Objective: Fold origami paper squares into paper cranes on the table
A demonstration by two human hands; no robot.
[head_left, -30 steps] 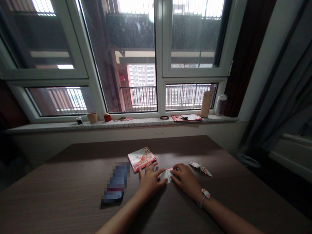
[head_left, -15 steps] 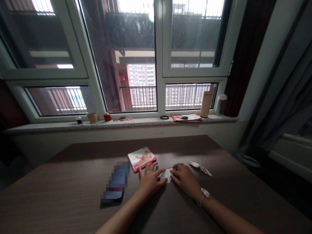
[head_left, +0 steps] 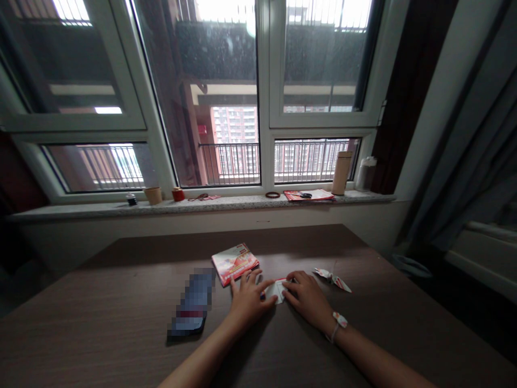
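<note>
A small folded paper [head_left: 277, 291], white with a red edge, lies on the brown table between my hands. My left hand [head_left: 247, 297] rests at its left side with the fingers spread, the thumb and forefinger touching it. Curled fingers of my right hand [head_left: 309, 296] hold the paper's right side, partly hiding it. A bracelet with a small paper piece [head_left: 340, 319] is around my right wrist. Just beyond my left fingertips sits a stack of red and white printed paper [head_left: 235, 262]. Right of my right hand is a folded paper figure [head_left: 333, 278].
On the table [head_left: 121, 302], a phone-like dark object [head_left: 193, 302], blurred by pixels, lies to the left. The windowsill [head_left: 242, 202] carries a tan cup [head_left: 153, 195], a red jar [head_left: 178, 194], a bracelet [head_left: 272, 194], papers with scissors [head_left: 306, 195] and a tan bottle [head_left: 341, 172].
</note>
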